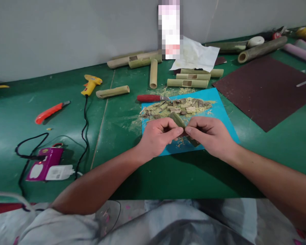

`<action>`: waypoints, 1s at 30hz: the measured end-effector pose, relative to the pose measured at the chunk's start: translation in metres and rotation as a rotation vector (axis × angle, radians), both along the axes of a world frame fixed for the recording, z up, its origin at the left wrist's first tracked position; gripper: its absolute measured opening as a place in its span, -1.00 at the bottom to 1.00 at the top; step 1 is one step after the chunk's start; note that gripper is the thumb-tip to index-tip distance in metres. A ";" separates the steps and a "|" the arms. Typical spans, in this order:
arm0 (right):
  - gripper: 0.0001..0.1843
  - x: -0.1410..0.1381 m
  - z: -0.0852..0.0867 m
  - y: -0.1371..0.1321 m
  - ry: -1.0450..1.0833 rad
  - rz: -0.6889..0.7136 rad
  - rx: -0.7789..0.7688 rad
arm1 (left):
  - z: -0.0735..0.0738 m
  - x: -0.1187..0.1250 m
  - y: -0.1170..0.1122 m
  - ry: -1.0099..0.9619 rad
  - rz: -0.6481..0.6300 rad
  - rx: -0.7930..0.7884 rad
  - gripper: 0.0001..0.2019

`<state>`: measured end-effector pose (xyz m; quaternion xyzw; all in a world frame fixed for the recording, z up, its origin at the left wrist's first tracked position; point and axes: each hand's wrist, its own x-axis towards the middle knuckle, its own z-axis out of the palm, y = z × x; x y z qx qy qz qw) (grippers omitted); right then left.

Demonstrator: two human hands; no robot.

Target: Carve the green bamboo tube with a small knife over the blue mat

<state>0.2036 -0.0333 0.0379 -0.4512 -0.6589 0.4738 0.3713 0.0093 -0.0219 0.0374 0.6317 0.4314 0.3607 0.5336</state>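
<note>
Left hand (158,136) and right hand (210,134) pinch a bamboo piece (177,119) over the blue mat (220,110) on the green table (193,177).

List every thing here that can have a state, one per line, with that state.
left hand, shut on the bamboo piece
right hand, shut on the bamboo piece
bamboo piece, tilted, held above the blue mat
red-handled knife, lying unheld beside the shavings
glue gun, lying unheld, cord attached
orange cutter, lying unheld
purple power box, white plug in, red light on
</note>
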 end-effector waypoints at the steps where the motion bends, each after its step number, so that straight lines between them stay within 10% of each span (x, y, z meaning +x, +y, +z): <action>1: -0.70 -0.001 0.000 0.000 -0.002 -0.008 -0.003 | 0.000 0.000 0.000 -0.016 0.009 0.005 -0.72; 30: -0.83 0.000 0.001 -0.002 0.075 -0.021 -0.058 | -0.003 0.001 -0.005 -0.078 0.091 0.032 -0.70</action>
